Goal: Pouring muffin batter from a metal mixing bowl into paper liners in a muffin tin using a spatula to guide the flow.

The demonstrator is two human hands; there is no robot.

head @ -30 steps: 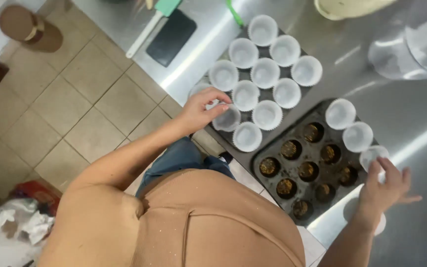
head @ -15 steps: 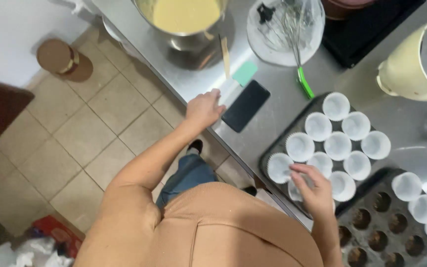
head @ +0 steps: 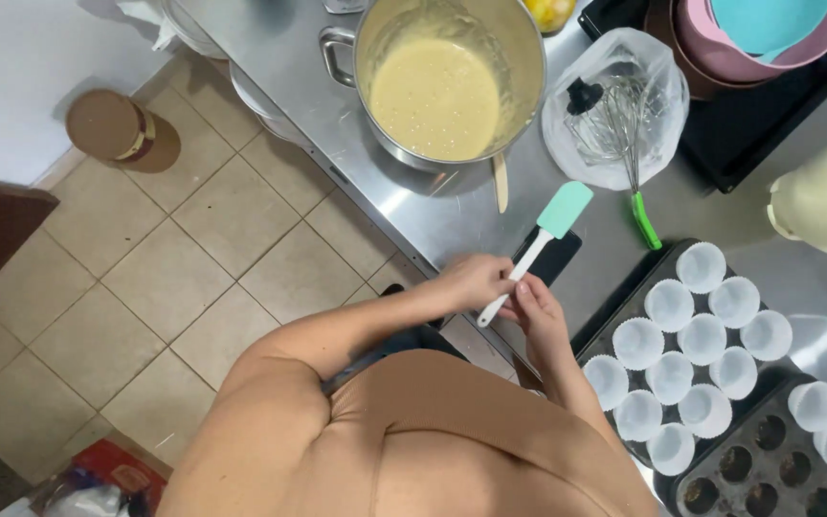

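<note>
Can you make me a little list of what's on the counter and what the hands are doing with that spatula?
left hand: grips the white handle of the spatula
right hand: touches the same handle from the other side
spatula: mint-green blade, lifted over a dark flat object at the counter edge
big pot: holds pale yellow batter
whisk: green handle, head resting on a clear bag
near muffin tray: every cup has a white paper liner
far muffin tray: several dark cups bare, some lined

One spatula, one whisk, one batter pot, two muffin trays.
</note>
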